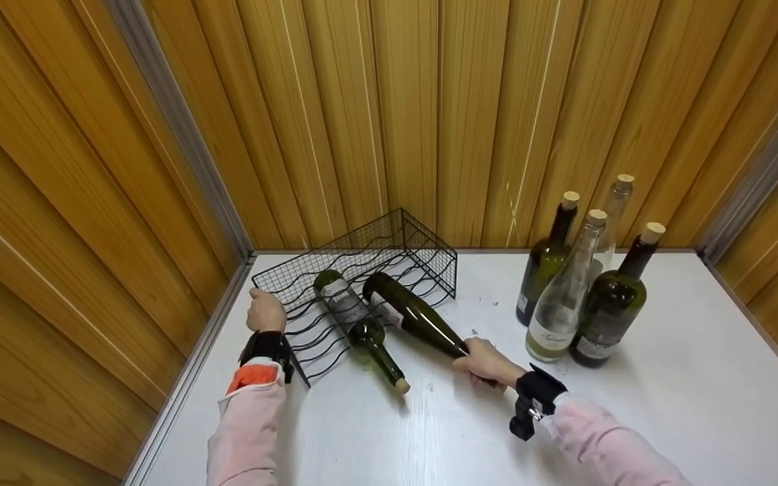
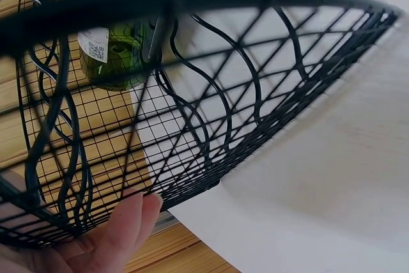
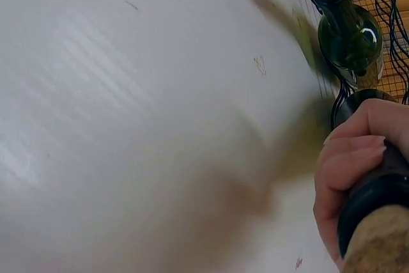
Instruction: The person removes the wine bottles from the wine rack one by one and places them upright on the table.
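A black wire wine rack (image 1: pixel 429 260) stands angled on the white table. At its left back corner, my left hand (image 1: pixel 267 311) holds the rack's edge; the left wrist view shows fingertips (image 2: pixel 131 218) against the wire mesh. My right hand (image 1: pixel 487 362) is wrapped around the neck of a dark wine bottle (image 1: pixel 423 322), whose base lies among the wavy rack wires. Its cork (image 3: pixel 380 241) shows close up in the right wrist view. To the left of it, a green corked bottle (image 1: pixel 345 304) lies in the rack, neck pointing toward me.
Several corked bottles stand upright at the right: a dark one (image 1: pixel 539 270) behind, a clear one (image 1: pixel 558 314) in front, another clear one (image 1: pixel 615 212) at the back, and a dark green one (image 1: pixel 610 310). Wood-patterned panels (image 1: pixel 470 121) enclose the table (image 1: pixel 686 378).
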Available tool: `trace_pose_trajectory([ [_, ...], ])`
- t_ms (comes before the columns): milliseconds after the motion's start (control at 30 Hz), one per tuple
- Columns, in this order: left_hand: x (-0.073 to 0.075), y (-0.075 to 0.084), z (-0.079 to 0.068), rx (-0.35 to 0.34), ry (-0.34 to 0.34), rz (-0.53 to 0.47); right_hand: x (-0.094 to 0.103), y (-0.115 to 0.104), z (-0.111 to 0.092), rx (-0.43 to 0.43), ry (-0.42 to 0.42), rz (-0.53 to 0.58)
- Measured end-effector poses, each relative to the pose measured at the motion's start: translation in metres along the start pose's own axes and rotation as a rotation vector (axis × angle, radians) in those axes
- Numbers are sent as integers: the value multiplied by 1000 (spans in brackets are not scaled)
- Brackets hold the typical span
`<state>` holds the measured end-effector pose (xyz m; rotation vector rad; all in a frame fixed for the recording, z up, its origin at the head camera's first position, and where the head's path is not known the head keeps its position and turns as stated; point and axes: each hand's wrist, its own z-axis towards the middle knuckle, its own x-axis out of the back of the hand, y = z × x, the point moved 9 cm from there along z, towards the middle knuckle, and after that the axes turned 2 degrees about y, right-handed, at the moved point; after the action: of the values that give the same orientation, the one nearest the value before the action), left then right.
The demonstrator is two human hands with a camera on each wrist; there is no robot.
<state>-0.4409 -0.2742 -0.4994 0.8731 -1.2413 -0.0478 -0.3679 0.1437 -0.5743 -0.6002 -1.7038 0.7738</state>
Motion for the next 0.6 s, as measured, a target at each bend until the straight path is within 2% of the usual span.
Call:
trace_pose_trajectory([
  [600,2,1,-2,3,9,-2,49,17,-15,94,-101,-114],
])
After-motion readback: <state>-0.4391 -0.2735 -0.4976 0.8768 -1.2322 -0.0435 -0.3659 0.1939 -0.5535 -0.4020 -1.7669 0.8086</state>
